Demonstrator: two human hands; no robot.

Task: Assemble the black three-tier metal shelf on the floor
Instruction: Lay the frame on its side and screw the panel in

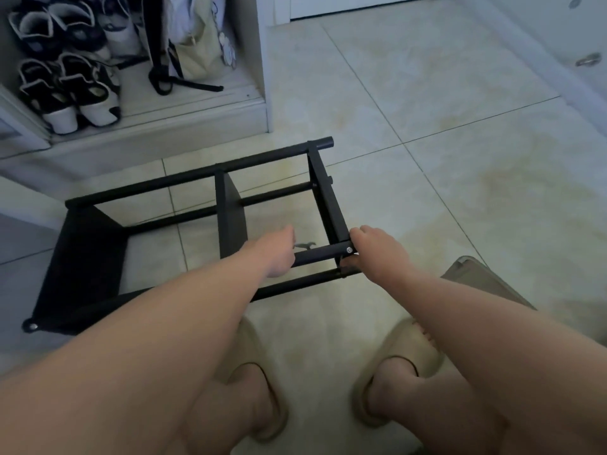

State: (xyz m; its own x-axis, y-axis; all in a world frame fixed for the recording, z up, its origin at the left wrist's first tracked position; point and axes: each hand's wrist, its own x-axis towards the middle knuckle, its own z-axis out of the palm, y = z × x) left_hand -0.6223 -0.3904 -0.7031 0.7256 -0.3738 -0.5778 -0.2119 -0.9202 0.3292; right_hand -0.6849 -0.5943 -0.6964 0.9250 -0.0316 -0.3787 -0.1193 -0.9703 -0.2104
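The black metal shelf [210,178] lies on its side on the tiled floor, its round poles running left to right and its flat tiers standing on edge. My left hand [279,251] holds a small silver wrench [305,246] just above the near pole. My right hand [377,254] grips the near right corner of the shelf, where a silver screw head [349,249] shows on the pole's end. My right fingers hide the joint below that corner.
An open white cupboard [230,110] with several shoes and a bag stands at the back left. My feet in beige slippers [397,372] rest on the floor close to the shelf. A beige object [473,274] lies at the right.
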